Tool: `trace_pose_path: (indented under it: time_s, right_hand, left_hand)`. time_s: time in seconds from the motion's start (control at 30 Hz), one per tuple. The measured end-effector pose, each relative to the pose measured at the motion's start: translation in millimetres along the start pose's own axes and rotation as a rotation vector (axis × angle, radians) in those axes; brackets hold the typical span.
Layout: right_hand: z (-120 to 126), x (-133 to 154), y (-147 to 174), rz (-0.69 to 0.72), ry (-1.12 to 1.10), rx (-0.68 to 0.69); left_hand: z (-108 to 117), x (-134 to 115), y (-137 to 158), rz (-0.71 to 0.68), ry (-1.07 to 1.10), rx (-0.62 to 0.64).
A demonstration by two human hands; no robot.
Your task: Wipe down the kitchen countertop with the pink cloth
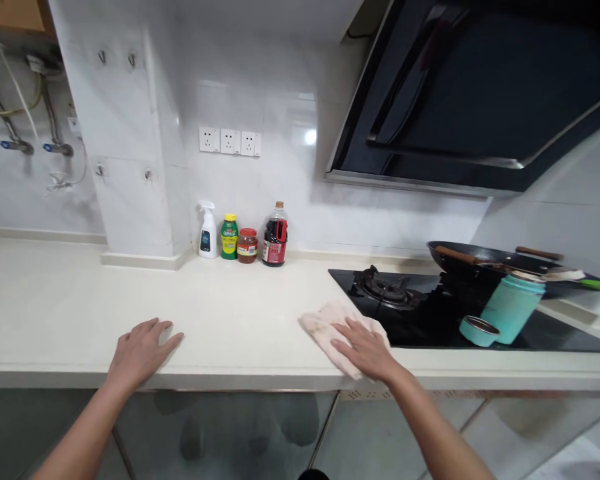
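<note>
Under my right hand (363, 347) lies a pale pink cloth (323, 327), spread on the white countertop (220, 313) beside the left edge of the stove. The right fingers are spread and press flat on the cloth, which shows some brownish stains. My left hand (143, 350) rests on the counter near its front edge, fingers apart and holding nothing.
Against the wall stand a white spray bottle (208, 233), a green bottle with a yellow cap (229, 237), a red-lidded jar (247, 247) and a dark sauce bottle (275, 240). The black stove (425, 333) carries a wok (500, 257), a turquoise flask (515, 307) and its cup (479, 332). A range hood (460, 100) overhangs.
</note>
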State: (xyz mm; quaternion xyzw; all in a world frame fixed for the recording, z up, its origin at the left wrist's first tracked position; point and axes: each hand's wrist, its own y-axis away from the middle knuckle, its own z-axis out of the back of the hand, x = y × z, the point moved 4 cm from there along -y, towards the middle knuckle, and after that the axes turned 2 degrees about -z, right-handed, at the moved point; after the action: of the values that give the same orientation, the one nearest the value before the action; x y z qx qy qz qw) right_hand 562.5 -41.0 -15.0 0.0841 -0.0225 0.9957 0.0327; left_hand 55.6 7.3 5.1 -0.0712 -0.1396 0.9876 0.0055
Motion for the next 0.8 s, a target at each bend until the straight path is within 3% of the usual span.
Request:
trace_pose_path:
  time_s: [0.1, 0.17, 0.27, 0.33, 0.47, 0.63, 0.73, 0.8]
  right_hand:
    - [-16.8, -54.0, 39.1, 0.106, 0.09, -0.235]
    - [-30.0, -74.7, 61.3, 0.165, 0.124, -0.344]
    - [-41.8, -79.5, 76.9, 0.115, 0.177, -0.455]
    - [-43.3, -61.4, 75.9, 0.088, 0.213, -0.489]
    - [-44.4, 23.1, 60.2, 0.18, 0.188, -0.37]
    - [-62.6, 174.4, 42.2, 0.32, 0.016, -0.122]
    - [-73.6, 251.9, 40.0, 0.483, -0.072, -0.175]
    - [-76.4, 280.7, 42.5, 0.574, -0.096, -0.282]
  left_hand:
    - [0.3, -2.2, 0.0, 0.001, -0.005, 0.006]
    - [0.3, -2.7, -0.3, 0.001, -0.002, 0.003]
    - [-0.7, -1.7, -1.2, 0.007, 0.013, 0.0]
    - [-2.0, -0.7, -1.9, 0.01, 0.024, 0.002]
    - [-3.7, 1.3, -3.3, 0.012, 0.037, -0.013]
    - [-4.1, 3.9, -4.0, 0.006, 0.061, -0.038]
    - [-2.2, 4.1, -3.1, -0.026, 0.053, -0.065]
    - [-1.8, 4.8, -2.9, -0.044, 0.036, -0.067]
